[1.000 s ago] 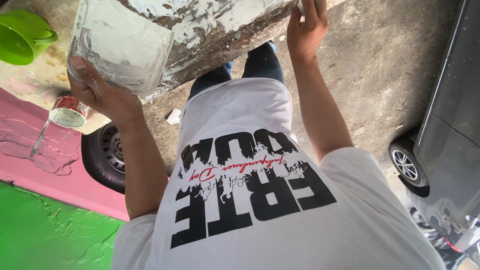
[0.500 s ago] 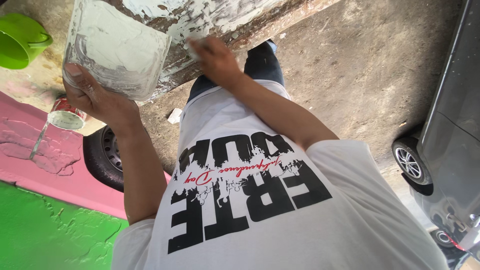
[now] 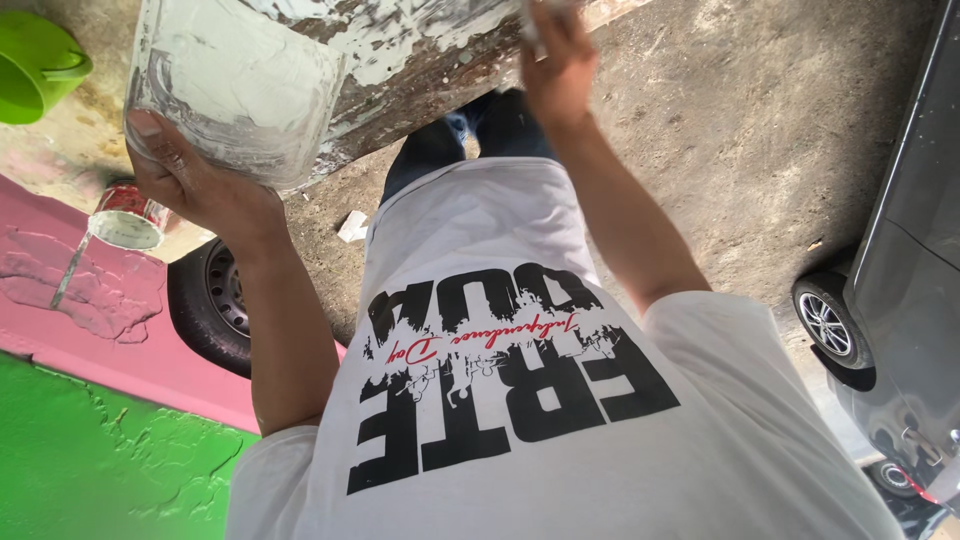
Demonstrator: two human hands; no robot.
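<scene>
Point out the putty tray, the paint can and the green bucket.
Putty tray [image 3: 235, 85], head view, on its white-smeared face.
Paint can [image 3: 127, 222], head view, on its pale top.
Green bucket [image 3: 35, 65], head view, on its side wall.

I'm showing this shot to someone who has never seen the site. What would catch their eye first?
Probably the putty-smeared clear container at top left, gripped from below by the left hand. Next, the right hand raised at top centre against a rough beam with patchy white filler. Then the bright pink and green wall at lower left, with a paint can near it.
</scene>
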